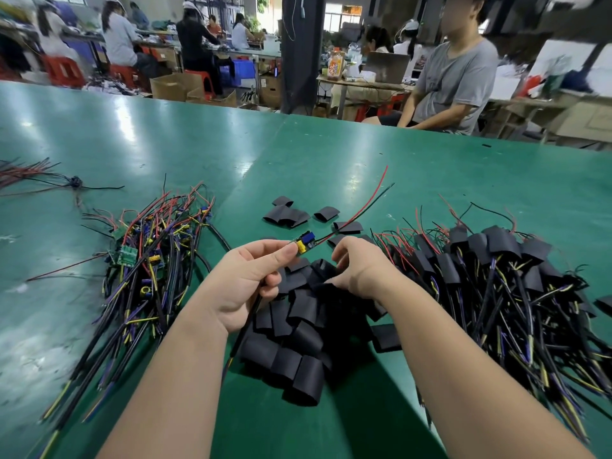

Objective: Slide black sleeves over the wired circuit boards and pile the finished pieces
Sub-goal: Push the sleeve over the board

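Observation:
My left hand pinches a bare wired circuit board above the table; its red and black leads run up to the right and a black cable hangs below my palm. My right hand reaches down with curled fingers into the heap of loose black sleeves in front of me; whether it has hold of a sleeve is hidden. A pile of unsleeved boards with wires lies to the left. The pile of sleeved pieces lies to the right.
The green table carries a few scattered sleeves behind my hands and a wire bundle at far left. A seated person in a grey shirt is beyond the far edge. Other workers sit at benches behind.

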{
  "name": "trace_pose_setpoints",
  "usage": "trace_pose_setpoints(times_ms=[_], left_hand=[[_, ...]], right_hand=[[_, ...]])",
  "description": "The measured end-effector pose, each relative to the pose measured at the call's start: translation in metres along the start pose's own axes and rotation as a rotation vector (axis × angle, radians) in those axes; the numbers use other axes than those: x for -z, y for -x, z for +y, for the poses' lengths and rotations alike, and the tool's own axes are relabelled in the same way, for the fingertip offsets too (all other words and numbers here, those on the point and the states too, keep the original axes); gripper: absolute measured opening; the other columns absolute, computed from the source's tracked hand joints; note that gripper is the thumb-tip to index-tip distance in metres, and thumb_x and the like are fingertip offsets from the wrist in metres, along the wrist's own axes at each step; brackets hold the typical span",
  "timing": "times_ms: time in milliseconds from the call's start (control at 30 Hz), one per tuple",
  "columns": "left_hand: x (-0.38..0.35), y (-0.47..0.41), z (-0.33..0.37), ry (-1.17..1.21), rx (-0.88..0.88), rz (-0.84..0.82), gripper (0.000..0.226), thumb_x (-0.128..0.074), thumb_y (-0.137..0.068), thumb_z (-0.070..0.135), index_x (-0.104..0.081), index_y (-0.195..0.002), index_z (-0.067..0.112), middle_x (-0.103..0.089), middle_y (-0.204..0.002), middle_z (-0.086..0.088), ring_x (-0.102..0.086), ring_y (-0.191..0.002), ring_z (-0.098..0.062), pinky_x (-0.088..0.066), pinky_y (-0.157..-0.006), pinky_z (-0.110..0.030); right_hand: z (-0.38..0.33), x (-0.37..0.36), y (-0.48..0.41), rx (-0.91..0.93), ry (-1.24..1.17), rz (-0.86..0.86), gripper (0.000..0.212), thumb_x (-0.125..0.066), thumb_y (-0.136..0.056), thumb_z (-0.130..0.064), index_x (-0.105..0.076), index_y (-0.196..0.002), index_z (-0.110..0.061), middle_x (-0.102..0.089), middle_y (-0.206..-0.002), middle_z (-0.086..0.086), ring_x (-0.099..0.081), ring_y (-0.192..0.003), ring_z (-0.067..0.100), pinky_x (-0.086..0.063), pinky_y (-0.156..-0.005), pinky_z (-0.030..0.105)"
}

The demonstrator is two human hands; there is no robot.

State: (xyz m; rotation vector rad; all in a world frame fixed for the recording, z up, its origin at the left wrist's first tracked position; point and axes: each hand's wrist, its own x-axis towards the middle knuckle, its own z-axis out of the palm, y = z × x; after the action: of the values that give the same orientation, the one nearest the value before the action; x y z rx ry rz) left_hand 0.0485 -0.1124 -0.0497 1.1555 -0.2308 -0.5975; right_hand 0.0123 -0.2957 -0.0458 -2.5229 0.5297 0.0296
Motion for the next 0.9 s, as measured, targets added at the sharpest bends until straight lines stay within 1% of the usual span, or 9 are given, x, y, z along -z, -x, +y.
trace_pose_setpoints(times_ms=[100, 200, 267, 333, 433, 500, 567, 700, 900], left_hand=[[0.002, -0.001, -0.001, 0.010, 0.015, 0.010, 0.018, -0.078, -0.055, 0.021, -0.075, -0.071, 0.013, -0.069, -0.079, -0.006, -0.039, -0.041, -0.004, -0.028, -0.034, -0.013], [0.005, -0.001, 0.000, 0.032, 0.034, -0.002, 0.017, -0.075, -0.061, 0.019, -0.075, -0.075, 0.010, -0.072, -0.087, -0.010, -0.037, -0.041, -0.003, -0.027, -0.034, -0.012], [0.006, 0.000, 0.002, 0.054, 0.056, -0.030, 0.020, -0.074, -0.063, 0.020, -0.075, -0.079, 0.008, -0.071, -0.083, -0.009, -0.033, -0.038, -0.002, -0.025, -0.033, -0.012], [0.009, 0.001, 0.004, 0.056, 0.092, -0.065, 0.032, -0.076, -0.063, 0.023, -0.070, -0.088, 0.004, -0.064, -0.076, -0.004, -0.029, -0.036, 0.000, -0.022, -0.032, -0.011], [0.011, 0.006, 0.007, 0.021, 0.153, -0.177, 0.025, -0.082, -0.068, 0.021, -0.066, -0.084, 0.010, -0.058, -0.067, 0.004, -0.026, -0.035, 0.001, -0.019, -0.032, -0.012], [0.011, 0.010, 0.009, 0.005, 0.158, -0.273, 0.023, -0.084, -0.064, 0.025, -0.067, -0.075, 0.014, -0.059, -0.062, 0.006, -0.026, -0.034, 0.001, -0.016, -0.034, -0.012], [0.011, 0.013, 0.011, -0.007, 0.161, -0.352, 0.033, -0.088, -0.053, 0.033, -0.067, -0.069, 0.014, -0.053, -0.054, 0.008, -0.025, -0.033, 0.002, -0.015, -0.034, -0.013], [0.011, 0.015, 0.012, -0.102, 0.210, -0.378, 0.037, -0.086, -0.052, 0.037, -0.062, -0.067, 0.011, -0.031, -0.046, 0.008, -0.019, -0.034, -0.001, -0.012, -0.035, -0.016], [0.010, 0.015, 0.013, -0.055, 0.234, -0.360, 0.039, -0.092, -0.041, 0.039, -0.071, -0.065, 0.017, -0.054, -0.058, 0.007, -0.023, -0.033, 0.002, -0.012, -0.035, -0.014]], right_hand=[[0.008, 0.003, 0.007, 0.051, -0.118, 0.008, 0.057, -0.086, -0.067, -0.023, -0.058, -0.116, -0.016, -0.055, -0.088, -0.008, -0.053, -0.079, 0.011, -0.038, -0.074, 0.021], [0.018, 0.010, 0.022, 0.144, -0.381, 0.185, 0.037, -0.087, -0.065, -0.021, -0.070, -0.097, -0.021, -0.066, -0.083, -0.012, -0.059, -0.069, 0.003, -0.048, -0.068, 0.019], [0.027, 0.015, 0.032, 0.163, -0.667, 0.304, 0.027, -0.086, -0.066, -0.017, -0.068, -0.086, -0.022, -0.070, -0.079, -0.010, -0.062, -0.068, 0.002, -0.052, -0.065, 0.018], [0.032, 0.022, 0.040, 0.119, -1.054, 0.344, 0.021, -0.081, -0.069, -0.015, -0.067, -0.085, -0.017, -0.071, -0.077, -0.005, -0.065, -0.071, 0.007, -0.050, -0.061, 0.017], [0.035, 0.028, 0.049, -0.001, -1.732, 0.205, 0.026, -0.069, -0.067, -0.028, -0.063, -0.087, -0.012, -0.072, -0.076, 0.000, -0.069, -0.069, 0.010, -0.047, -0.051, 0.014], [0.036, 0.028, 0.053, -0.015, -2.000, 0.178, 0.036, -0.067, -0.067, -0.033, -0.061, -0.095, -0.011, -0.073, -0.080, 0.000, -0.070, -0.070, 0.009, -0.049, -0.053, 0.014], [0.035, 0.026, 0.057, 0.037, -2.123, 0.162, 0.040, -0.072, -0.063, -0.033, -0.064, -0.095, -0.010, -0.073, -0.085, 0.000, -0.070, -0.074, 0.010, -0.052, -0.059, 0.015], [0.030, 0.023, 0.063, 0.198, -2.216, 0.038, 0.048, -0.092, -0.035, -0.028, -0.074, -0.075, -0.009, -0.074, -0.090, 0.001, -0.072, -0.078, 0.012, -0.053, -0.062, 0.017], [0.022, 0.023, 0.074, 0.352, -2.239, -0.178, 0.052, -0.096, -0.035, -0.026, -0.074, -0.079, -0.009, -0.074, -0.085, 0.001, -0.072, -0.077, 0.014, -0.058, -0.066, 0.024]])
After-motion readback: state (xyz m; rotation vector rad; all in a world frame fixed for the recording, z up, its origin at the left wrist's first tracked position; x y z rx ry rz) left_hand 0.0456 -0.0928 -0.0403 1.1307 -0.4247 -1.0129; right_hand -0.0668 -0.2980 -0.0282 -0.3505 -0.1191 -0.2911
